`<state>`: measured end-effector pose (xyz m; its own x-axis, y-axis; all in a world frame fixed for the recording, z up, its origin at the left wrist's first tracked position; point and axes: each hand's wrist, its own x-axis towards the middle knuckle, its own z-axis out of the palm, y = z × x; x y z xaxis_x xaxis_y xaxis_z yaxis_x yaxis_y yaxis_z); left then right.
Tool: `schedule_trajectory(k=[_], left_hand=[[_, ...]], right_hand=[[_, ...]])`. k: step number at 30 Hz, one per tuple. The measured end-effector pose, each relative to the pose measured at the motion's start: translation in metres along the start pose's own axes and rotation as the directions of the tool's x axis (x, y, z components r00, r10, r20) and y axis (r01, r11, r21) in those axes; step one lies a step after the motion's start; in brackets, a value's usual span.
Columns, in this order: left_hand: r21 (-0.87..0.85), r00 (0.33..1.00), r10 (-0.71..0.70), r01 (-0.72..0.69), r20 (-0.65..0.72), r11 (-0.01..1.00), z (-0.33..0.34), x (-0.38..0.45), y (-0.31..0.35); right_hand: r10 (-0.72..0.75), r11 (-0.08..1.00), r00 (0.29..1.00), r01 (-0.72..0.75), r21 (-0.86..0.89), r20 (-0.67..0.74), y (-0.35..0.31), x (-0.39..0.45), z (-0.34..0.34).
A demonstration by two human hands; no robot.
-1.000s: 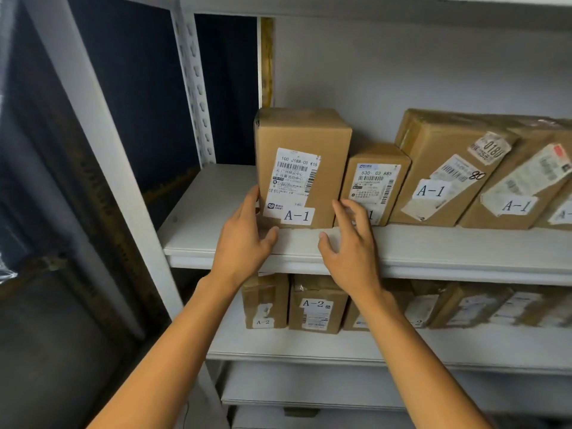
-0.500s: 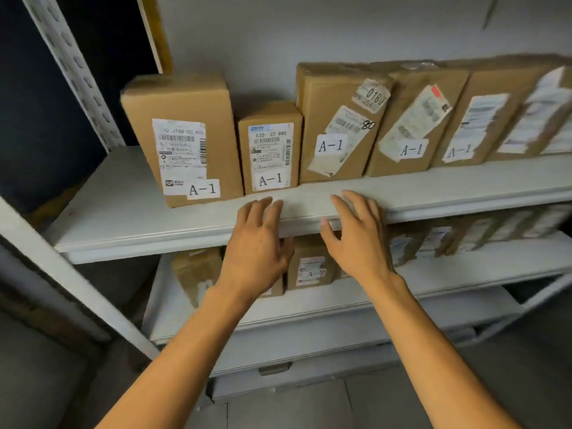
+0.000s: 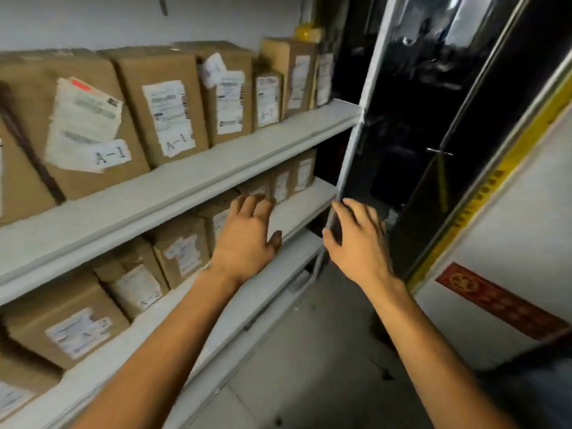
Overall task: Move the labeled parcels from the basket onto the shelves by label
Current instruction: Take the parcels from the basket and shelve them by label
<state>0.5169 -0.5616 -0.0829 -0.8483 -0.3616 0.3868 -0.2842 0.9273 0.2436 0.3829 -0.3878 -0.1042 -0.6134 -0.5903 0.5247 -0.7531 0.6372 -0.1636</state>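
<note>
Parcel storeroom, white metal shelves point(image 3: 198, 178), labelled cardboard parcels point(image 3: 167, 103)

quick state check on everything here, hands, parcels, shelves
left hand: open, empty, in front of the lower shelf
right hand: open, empty, by the shelf post
A-1 parcels: upright in a row on the upper shelf, labels facing out
lower shelf parcels: standing in a row, labels blurred

Brown parcels point(image 3: 161, 100) with white labels point(image 3: 168, 117) sit on pale grey shelves point(image 3: 192, 178), beside a yellow strip point(image 3: 483, 193) and a red sticker point(image 3: 495, 300) with gold pattern.
</note>
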Motion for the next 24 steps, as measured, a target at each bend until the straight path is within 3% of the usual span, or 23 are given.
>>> schedule_trajectory(k=[6, 10, 15, 22, 24], left_hand=[[-0.136, 0.954, 0.280, -0.264, 0.110, 0.955, 0.069, 0.063, 0.122], [-0.224, 0.868, 0.456, -0.413, 0.195, 0.883, 0.113, 0.089, 0.200], [-0.406, 0.752, 0.629, -0.522, 0.194, 0.750, 0.163, 0.104, 0.298], [-0.524, 0.482, 0.858, -0.691, 0.179, 0.498, 0.232, 0.149, 0.422], [-0.558, 0.406, 0.897, -0.710, 0.174, 0.429, 0.245, 0.157, 0.452]], right_hand=[[0.307, 0.936, 0.952, -0.305, -0.174, -0.017, 0.122, -0.047, -0.048], [0.498, 0.839, 0.866, -0.496, -0.224, -0.051, 0.185, -0.091, -0.075], [0.675, 0.685, 0.737, -0.639, -0.350, -0.023, 0.250, -0.138, -0.101], [0.868, 0.412, 0.461, -0.876, -0.250, -0.186, 0.319, -0.165, -0.141], [0.883, 0.372, 0.421, -0.897, -0.240, -0.206, 0.333, -0.169, -0.147]])
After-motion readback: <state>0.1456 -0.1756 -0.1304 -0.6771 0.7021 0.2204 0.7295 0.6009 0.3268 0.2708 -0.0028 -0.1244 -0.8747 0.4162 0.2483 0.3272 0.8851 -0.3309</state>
